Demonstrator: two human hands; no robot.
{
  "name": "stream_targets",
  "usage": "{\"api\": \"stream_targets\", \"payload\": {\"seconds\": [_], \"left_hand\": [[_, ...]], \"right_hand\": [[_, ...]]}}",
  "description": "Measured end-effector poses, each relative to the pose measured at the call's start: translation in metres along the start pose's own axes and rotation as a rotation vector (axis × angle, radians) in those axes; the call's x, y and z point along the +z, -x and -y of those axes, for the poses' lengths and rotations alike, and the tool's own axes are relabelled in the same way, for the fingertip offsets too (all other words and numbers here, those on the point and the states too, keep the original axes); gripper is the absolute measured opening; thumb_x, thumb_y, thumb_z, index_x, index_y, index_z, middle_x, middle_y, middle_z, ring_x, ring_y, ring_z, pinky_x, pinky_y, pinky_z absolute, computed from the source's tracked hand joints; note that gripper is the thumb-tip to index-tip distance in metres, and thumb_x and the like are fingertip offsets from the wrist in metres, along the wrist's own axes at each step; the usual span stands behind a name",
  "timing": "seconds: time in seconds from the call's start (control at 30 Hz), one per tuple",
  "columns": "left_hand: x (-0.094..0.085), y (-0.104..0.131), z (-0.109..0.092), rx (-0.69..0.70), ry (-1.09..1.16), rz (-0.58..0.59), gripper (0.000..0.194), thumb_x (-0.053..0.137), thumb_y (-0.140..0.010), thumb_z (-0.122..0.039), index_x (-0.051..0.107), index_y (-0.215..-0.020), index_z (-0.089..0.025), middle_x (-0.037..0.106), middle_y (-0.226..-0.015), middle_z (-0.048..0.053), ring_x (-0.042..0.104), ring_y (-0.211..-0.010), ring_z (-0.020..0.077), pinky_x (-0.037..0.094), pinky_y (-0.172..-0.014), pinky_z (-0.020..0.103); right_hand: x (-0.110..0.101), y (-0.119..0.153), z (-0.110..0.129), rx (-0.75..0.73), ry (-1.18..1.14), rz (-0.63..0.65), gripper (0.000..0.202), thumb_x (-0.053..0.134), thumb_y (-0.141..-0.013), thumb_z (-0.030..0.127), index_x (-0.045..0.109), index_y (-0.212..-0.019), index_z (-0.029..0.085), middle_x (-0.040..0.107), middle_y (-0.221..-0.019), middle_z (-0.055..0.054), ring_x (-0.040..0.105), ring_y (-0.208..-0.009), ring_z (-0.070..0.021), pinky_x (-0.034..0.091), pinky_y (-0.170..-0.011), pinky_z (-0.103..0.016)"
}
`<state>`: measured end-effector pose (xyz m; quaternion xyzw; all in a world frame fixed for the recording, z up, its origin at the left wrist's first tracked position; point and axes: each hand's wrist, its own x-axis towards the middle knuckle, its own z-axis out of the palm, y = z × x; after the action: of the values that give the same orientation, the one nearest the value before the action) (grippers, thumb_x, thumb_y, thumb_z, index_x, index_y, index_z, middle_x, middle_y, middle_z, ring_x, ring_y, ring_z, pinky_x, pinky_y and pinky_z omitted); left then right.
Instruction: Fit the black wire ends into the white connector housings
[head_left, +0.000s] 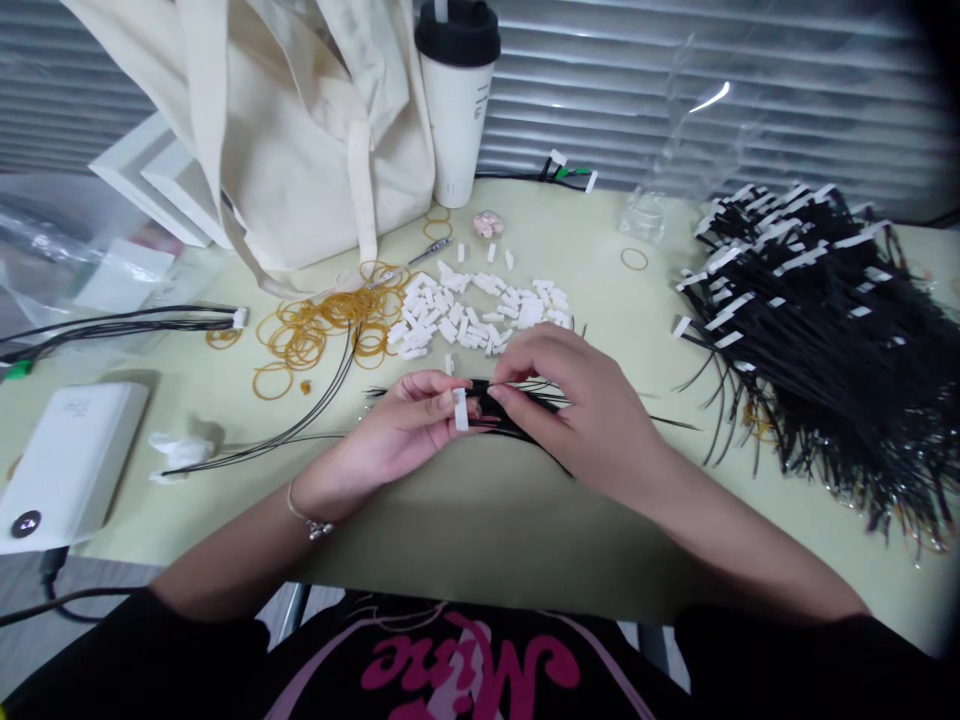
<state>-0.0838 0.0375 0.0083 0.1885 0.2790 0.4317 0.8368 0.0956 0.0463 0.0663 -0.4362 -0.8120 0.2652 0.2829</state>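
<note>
We see the left hand [409, 425] with thumb and fingers clamped on a white connector [460, 409], which stands upright at its fingertips. Just to its right, the right hand [581, 405] pinches thumb and forefinger together on black wires [492, 410]; how many are caught in that pinch, we cannot tell. More strands run beneath both hands and poke out to either side.

The danger, as we judge it, lies in that narrow gap: the wires look thin and limp, so a strand gripped too far back could bend instead of holding straight, and a crowded bunch could lead the fingers to the wrong one. The connector, small and held by its sides, could twist or slip under a hard push.

Just beyond the hands, we find loose white pieces [450, 328] scattered near enough for a knuckle to knock. Beyond the left hand and to its left sit rubber bands [341, 308], whose loops could snag the wires trailing beside them. Well off to the right of the right hand, a large wire heap [840, 320] covers the surface [600, 290].
</note>
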Motion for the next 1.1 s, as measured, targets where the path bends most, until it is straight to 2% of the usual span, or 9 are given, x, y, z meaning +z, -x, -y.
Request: {"api": "stream_targets", "payload": {"seconds": [0.1, 0.33, 0.5, 0.6, 0.73, 0.9, 1.1], "left_hand": [[0.0, 0.001, -0.001, 0.002, 0.004, 0.006, 0.016, 0.082, -0.059, -0.018, 0.073, -0.072, -0.018, 0.073, -0.07, 0.003, 0.068, -0.071, 0.013, 0.057, -0.074, 0.026], [-0.001, 0.0, 0.0, 0.005, 0.018, 0.034, 0.014, 0.08, -0.062, -0.017, 0.073, -0.074, -0.017, 0.073, -0.072, 0.004, 0.068, -0.07, 0.0124, 0.056, -0.072, 0.022], [-0.002, 0.001, 0.001, 0.005, -0.032, 0.08, 0.012, 0.079, -0.064, -0.015, 0.074, -0.075, -0.016, 0.073, -0.072, 0.004, 0.069, -0.069, 0.0125, 0.056, -0.074, 0.024], [-0.001, 0.001, 0.0, 0.008, -0.068, 0.087, 0.011, 0.079, -0.064, -0.015, 0.074, -0.073, -0.017, 0.074, -0.073, 0.004, 0.069, -0.069, 0.0142, 0.057, -0.075, 0.028], [-0.001, 0.001, 0.001, 0.019, -0.093, 0.084, 0.011, 0.079, -0.063, -0.015, 0.074, -0.073, -0.017, 0.074, -0.074, 0.004, 0.069, -0.069, 0.0145, 0.057, -0.074, 0.028], [-0.002, 0.002, 0.003, 0.007, -0.095, 0.036, 0.014, 0.081, -0.06, -0.015, 0.073, -0.071, -0.016, 0.073, -0.072, 0.003, 0.068, -0.067, 0.0129, 0.056, -0.069, 0.023], [0.002, -0.002, -0.003, 0.086, -0.131, 0.059, 0.014, 0.075, -0.069, -0.018, 0.071, -0.082, -0.015, 0.071, -0.074, 0.004, 0.068, -0.074, 0.016, 0.058, -0.073, 0.033]], "right_hand": [[0.001, 0.0, -0.001, -0.078, 0.049, -0.038, 0.01, 0.053, -0.083, 0.021, 0.062, -0.083, 0.018, 0.056, -0.087, -0.001, 0.052, -0.082, -0.0064, 0.041, -0.074, -0.019], [0.003, 0.003, 0.0, -0.086, 0.104, -0.004, 0.011, 0.054, -0.084, 0.022, 0.063, -0.084, 0.017, 0.057, -0.087, 0.0, 0.052, -0.082, -0.0062, 0.04, -0.074, -0.018], [-0.003, 0.003, 0.005, 0.109, 0.011, 0.18, 0.013, 0.048, -0.087, 0.024, 0.055, -0.08, 0.016, 0.054, -0.086, 0.0, 0.049, -0.078, -0.0063, 0.038, -0.069, -0.019], [-0.003, 0.004, 0.007, 0.183, -0.078, 0.218, 0.013, 0.045, -0.088, 0.025, 0.052, -0.081, 0.016, 0.053, -0.085, 0.001, 0.047, -0.076, -0.0061, 0.038, -0.067, -0.019], [0.003, 0.009, 0.008, 0.2, -0.079, 0.153, 0.014, 0.043, -0.089, 0.025, 0.05, -0.08, 0.016, 0.051, -0.084, 0.0, 0.046, -0.076, -0.0059, 0.038, -0.067, -0.019], [0.012, 0.012, 0.008, 0.148, -0.039, 0.047, 0.011, 0.042, -0.088, 0.019, 0.048, -0.08, 0.016, 0.05, -0.082, 0.0, 0.045, -0.075, -0.006, 0.037, -0.067, -0.019], [0.013, 0.003, -0.004, 0.076, 0.129, 0.012, 0.007, 0.048, -0.086, 0.02, 0.051, -0.081, 0.016, 0.053, -0.081, -0.002, 0.048, -0.077, -0.0088, 0.038, -0.068, -0.022]]}}
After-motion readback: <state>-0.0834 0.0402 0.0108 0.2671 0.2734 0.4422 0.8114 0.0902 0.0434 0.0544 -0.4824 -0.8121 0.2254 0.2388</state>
